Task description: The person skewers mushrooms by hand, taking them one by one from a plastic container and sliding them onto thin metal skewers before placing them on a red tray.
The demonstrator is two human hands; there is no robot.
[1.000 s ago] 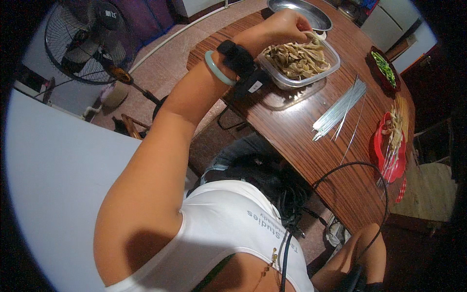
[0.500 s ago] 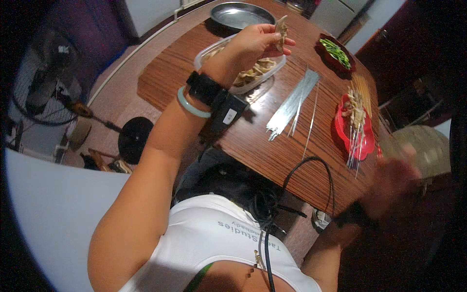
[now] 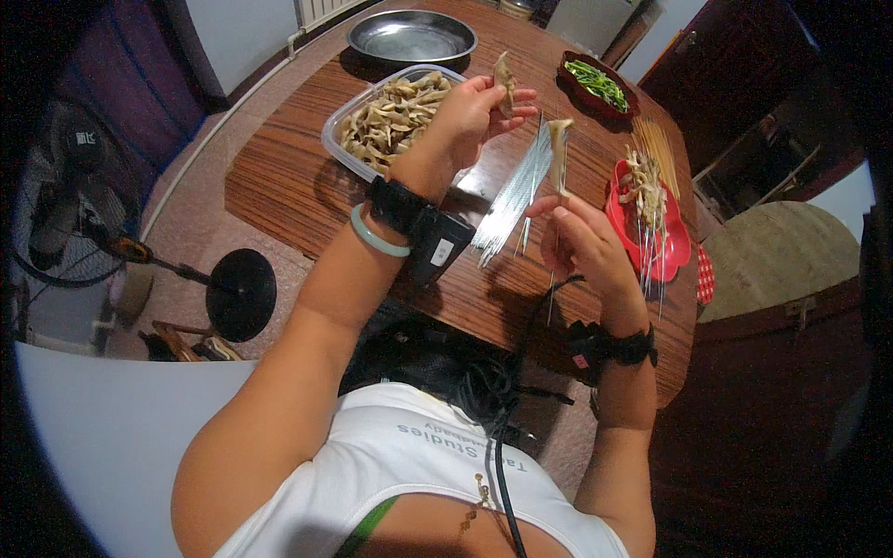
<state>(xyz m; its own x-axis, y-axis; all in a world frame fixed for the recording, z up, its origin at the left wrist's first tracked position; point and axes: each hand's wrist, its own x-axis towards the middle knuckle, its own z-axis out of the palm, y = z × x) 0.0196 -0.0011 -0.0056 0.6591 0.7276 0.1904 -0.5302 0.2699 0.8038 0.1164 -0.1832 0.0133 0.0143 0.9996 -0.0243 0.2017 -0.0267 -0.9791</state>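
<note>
My left hand (image 3: 465,119) pinches a grey-brown oyster mushroom piece (image 3: 503,82) between thumb and fingers, the other fingers spread. Facing it over the table, my right hand (image 3: 595,249) grips a thin metal skewer (image 3: 550,302) whose upper part carries a mushroom piece (image 3: 558,153). The two pieces are a short way apart. Left of my left hand is a clear plastic container (image 3: 332,149) filled with torn mushrooms (image 3: 386,121). A bundle of bare metal skewers (image 3: 510,205) lies between my hands. To the right, loaded skewers (image 3: 644,186) rest across a red tray (image 3: 682,253).
A round metal pan (image 3: 411,39) stands at the far left of the wooden table (image 3: 279,177). Green vegetables (image 3: 597,86) fill a dark red dish (image 3: 621,110) at the far right, with bamboo sticks (image 3: 659,149) nearer. A black cable (image 3: 530,321) hangs before me.
My right hand, blurred beyond the table's right edge before, has come left over the table with the skewer upright in it. My left hand still holds its mushroom piece; the view has shifted.
</note>
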